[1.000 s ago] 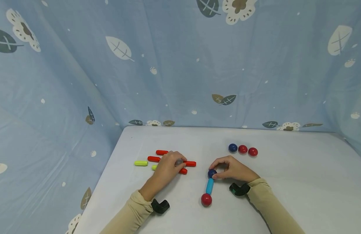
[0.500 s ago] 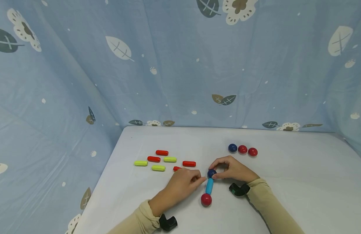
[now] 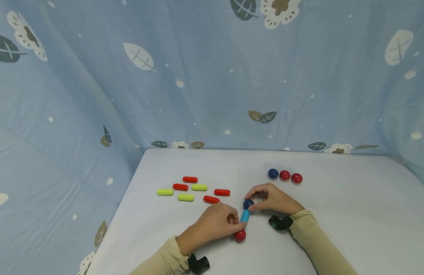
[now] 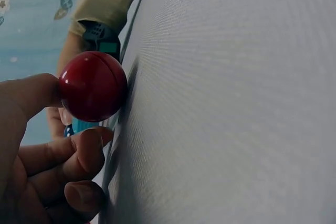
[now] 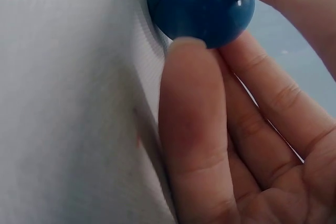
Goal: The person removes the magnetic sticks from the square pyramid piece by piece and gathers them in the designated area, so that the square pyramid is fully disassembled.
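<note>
A light-blue toy rod (image 3: 245,215) lies on the white table, joining a dark-blue ball (image 3: 248,204) at its far end to a red ball (image 3: 240,235) at its near end. My left hand (image 3: 215,223) pinches the rod at its near end, its thumb lying over the joint with the red ball; the left wrist view shows this red ball (image 4: 93,86) in front of the curled fingers, hiding most of the rod. With thumb and fingers, my right hand (image 3: 275,199) holds the dark-blue ball, seen close up as a blue ball (image 5: 202,6) in the right wrist view.
Several loose red rods (image 3: 222,192) and yellow-green rods (image 3: 186,197) lie left of the joined pieces. Behind my right hand, another dark-blue ball (image 3: 273,173) stands in a row with two red balls (image 3: 290,176). A blue patterned curtain (image 3: 212,76) hangs beyond the table's far edge.
My left hand has come away from the loose rods, rightward and towards me, onto the light-blue rod. The near red ball has shifted slightly left. My right hand keeps its hold.
</note>
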The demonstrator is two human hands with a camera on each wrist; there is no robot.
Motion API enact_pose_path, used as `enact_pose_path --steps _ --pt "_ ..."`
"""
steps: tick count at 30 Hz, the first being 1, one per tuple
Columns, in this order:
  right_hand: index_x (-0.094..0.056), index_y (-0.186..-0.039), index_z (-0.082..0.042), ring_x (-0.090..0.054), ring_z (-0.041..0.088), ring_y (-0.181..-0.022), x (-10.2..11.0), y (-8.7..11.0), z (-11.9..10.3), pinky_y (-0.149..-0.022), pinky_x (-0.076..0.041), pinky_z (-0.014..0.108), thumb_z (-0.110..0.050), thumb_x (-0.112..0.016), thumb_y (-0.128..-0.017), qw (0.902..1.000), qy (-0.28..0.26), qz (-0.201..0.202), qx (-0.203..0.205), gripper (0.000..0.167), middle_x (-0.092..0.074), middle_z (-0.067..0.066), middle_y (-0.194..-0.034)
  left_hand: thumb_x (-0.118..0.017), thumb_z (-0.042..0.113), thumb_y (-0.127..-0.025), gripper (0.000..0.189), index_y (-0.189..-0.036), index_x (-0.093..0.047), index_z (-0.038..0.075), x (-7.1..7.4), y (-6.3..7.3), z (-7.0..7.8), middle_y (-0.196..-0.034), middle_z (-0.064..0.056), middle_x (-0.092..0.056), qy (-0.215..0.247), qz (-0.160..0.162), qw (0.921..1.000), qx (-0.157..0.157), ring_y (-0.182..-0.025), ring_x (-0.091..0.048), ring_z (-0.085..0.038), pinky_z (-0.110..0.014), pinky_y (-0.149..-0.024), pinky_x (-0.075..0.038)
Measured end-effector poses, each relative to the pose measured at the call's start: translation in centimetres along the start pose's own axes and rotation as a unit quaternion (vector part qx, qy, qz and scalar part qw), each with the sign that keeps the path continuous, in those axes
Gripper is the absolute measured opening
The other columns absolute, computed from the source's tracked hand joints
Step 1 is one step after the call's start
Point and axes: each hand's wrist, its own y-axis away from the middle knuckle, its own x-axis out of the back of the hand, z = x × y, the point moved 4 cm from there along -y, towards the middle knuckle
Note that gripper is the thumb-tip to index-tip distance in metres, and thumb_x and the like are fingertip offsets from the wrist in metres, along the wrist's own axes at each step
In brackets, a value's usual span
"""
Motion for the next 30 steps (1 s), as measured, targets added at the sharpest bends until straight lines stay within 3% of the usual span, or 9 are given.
enact_pose_path --steps 5,12,24,27,30 --pt "-0.077 -0.112 -0.015 -0.062 0.008 -0.098 0.0 0.1 -0.2 -0.068 -0.058 0.027 -0.019 -0.085 -0.086 0.9998 -0.001 -0.001 0.018 0.028 -0.076 0.004 -0.111 -0.074 0.039 -0.090 0.025 -0.069 -0.068 0.026 -0.1 0.0 -0.2 -0.054 0.023 -0.052 0.006 0.001 1.0000 0.002 -0.052 -0.048 0.005 -0.018 -0.052 -0.039" --pt "-0.076 -0.113 -0.018 -0.063 0.006 -0.095 0.0 0.2 -0.6 -0.063 -0.057 0.027 -0.018 -0.085 -0.085 0.9997 0.006 -0.006 0.022 0.029 -0.075 0.000 -0.111 -0.074 0.039 -0.090 0.027 -0.068 -0.065 0.026 -0.1 -0.1 -0.2 -0.053 0.022 -0.051 0.004 0.004 1.0000 0.006 -0.053 -0.047 0.004 -0.018 -0.051 -0.038" --pt "-0.076 -0.107 -0.022 -0.063 0.009 -0.094 -0.1 0.1 -1.1 -0.070 -0.059 0.028 -0.023 -0.087 -0.083 0.9992 0.038 0.011 0.010 0.026 -0.076 -0.005 -0.105 -0.073 0.034 -0.088 0.028 -0.067 -0.059 0.023 0.1 -0.1 -0.4 -0.052 0.019 -0.046 0.025 0.000 0.9996 0.011 -0.051 -0.044 0.003 -0.018 -0.049 -0.033" --pt "-0.076 -0.108 -0.022 -0.065 0.009 -0.097 0.3 0.2 -1.2 -0.079 -0.059 0.028 -0.024 -0.086 -0.084 0.9970 0.073 0.023 0.007 0.026 -0.076 -0.006 -0.106 -0.073 0.033 -0.088 0.029 -0.066 -0.058 0.023 0.1 -0.1 -0.4 -0.052 0.019 -0.045 0.025 0.000 0.9996 0.011 -0.051 -0.044 0.003 -0.018 -0.049 -0.032" --pt "-0.076 -0.107 -0.022 -0.065 0.008 -0.099 1.6 0.8 -1.0 -0.088 -0.057 0.029 -0.024 -0.086 -0.083 0.9894 0.131 0.061 -0.008 0.026 -0.076 -0.008 -0.105 -0.074 0.033 -0.088 0.031 -0.064 -0.057 0.023 0.1 -0.1 -0.4 -0.052 0.019 -0.045 0.020 -0.001 0.9997 0.011 -0.052 -0.044 0.003 -0.018 -0.050 -0.032"
